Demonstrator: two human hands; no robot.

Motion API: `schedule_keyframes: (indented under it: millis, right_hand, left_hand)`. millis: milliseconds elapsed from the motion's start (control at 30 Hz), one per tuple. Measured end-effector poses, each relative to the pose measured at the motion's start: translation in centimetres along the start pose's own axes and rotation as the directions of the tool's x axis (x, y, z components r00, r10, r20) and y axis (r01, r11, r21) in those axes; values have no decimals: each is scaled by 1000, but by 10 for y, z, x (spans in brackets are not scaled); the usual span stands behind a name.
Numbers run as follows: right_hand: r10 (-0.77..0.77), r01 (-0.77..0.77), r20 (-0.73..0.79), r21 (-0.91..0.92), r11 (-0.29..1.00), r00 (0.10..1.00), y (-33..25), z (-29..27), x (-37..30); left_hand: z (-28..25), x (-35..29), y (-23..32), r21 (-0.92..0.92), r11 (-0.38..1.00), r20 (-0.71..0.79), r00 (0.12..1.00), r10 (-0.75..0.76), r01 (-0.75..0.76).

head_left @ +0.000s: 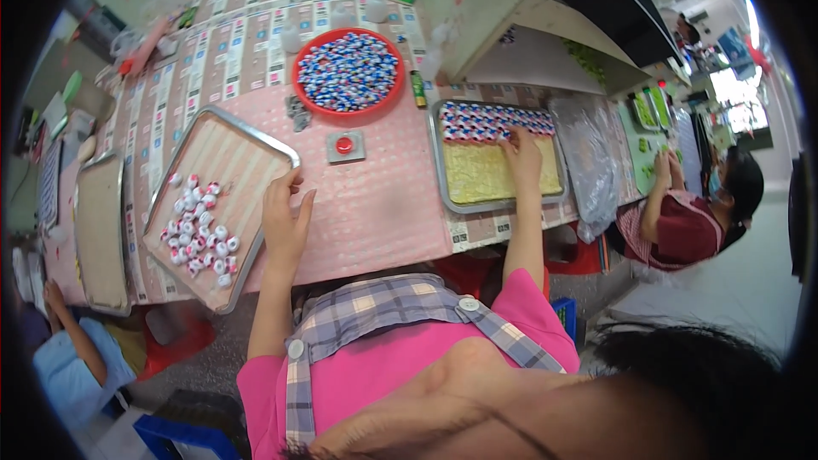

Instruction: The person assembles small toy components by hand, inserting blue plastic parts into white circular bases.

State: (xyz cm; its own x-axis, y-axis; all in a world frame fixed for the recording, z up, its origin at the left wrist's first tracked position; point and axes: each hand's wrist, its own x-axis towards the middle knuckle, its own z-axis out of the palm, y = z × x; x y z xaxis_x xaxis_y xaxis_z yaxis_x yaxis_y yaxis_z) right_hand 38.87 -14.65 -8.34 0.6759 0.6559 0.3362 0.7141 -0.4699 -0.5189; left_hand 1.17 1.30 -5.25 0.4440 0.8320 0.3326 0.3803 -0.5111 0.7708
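Note:
My left hand is beside the right edge of a metal-rimmed tray, thumb apart from the fingers, holding nothing. White round pieces with pink-red marks lie loose in the tray's lower part. My right hand reaches over a second metal tray lined with a yellow sheet. Its fingertips are pinched at the front row of small blue, white and red pieces, packed in rows along the tray's far side. Whatever they grip is hidden by the fingers.
A red round basin full of blue-white pieces stands at the back. Before it is a small metal square with a red round centre. A clear plastic bag lies right of the yellow-lined tray. People work at both sides.

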Motion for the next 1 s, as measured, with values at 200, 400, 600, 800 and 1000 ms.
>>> schedule_keyframes:
  millis: [200, 400, 600, 800, 1000]
  right_hand:
    - [-42, 53, -156, 65, 997, 987, -57, -2, 19]
    - [-504, 323, 188, 572, 754, 843, -221, 110, 91]
    - [-376, 359, 149, 124, 925, 915, -284, 250, 149]
    - [-269, 281, 217, -25, 959, 938, -295, 251, 153]
    - [-416, 281, 175, 506, 815, 892, -267, 153, 122]
  left_hand:
    - [-25, -9, -17, -43, 993, -97, 989, -110, 107]
    - [-59, -12, -25, -6, 986, -256, 953, -162, 166]
    - [-98, -42, -49, -117, 950, -473, 825, -310, 290]
    - [-130, -68, -71, -115, 921, -656, 668, -351, 371]
    - [-161, -64, -85, 51, 880, -617, 707, -344, 472]
